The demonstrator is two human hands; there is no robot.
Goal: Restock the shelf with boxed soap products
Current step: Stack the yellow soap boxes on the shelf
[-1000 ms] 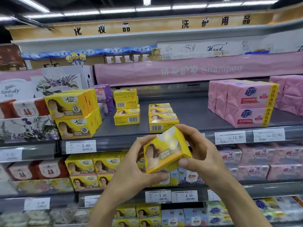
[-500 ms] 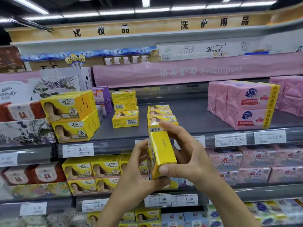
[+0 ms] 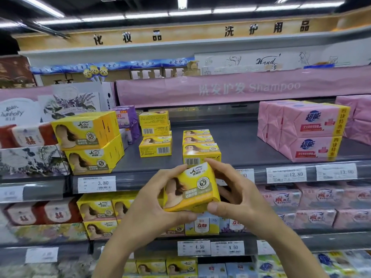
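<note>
I hold a yellow soap box (image 3: 191,187) in both hands, left hand (image 3: 154,209) and right hand (image 3: 234,193), its printed face towards me, before the grey shelf (image 3: 236,145) stacked with matching boxes (image 3: 200,149).

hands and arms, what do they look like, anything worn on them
The left hand and right hand are bare: no gloves, rings or watch visible. Both forearms are bare too, with no sleeve in view. The right thumbnail looks unpainted.

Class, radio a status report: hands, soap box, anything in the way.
Left hand and right hand both grip the yellow soap box. Box not yet shelved. Bare shelf ahead, unobstructed.
</note>
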